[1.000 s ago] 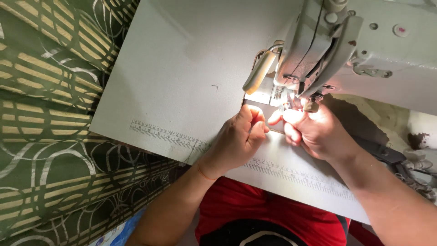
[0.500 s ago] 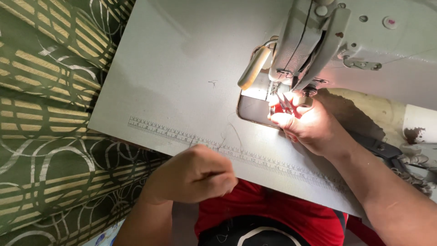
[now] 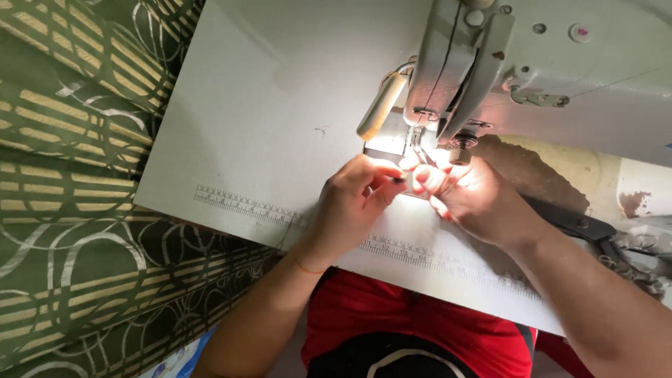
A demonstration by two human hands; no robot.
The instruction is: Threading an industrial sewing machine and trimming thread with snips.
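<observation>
Green patterned fabric lies left of the sewing machine. The white tabletop carries the machine; a printed ruler strip runs along its near edge. Left hand and right hand meet below the needle area — fingertips pinched narrow; what they hold cannot be told. Black scissors lie right of the machine.

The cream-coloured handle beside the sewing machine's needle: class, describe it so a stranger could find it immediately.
Start at the big white sewing machine over the pale table. Just left of its head, above the left hand, a cream-coloured handle slants down to the left. Unlike the metal parts around it, it is a smooth, rounded, yellowish cylinder.
</observation>
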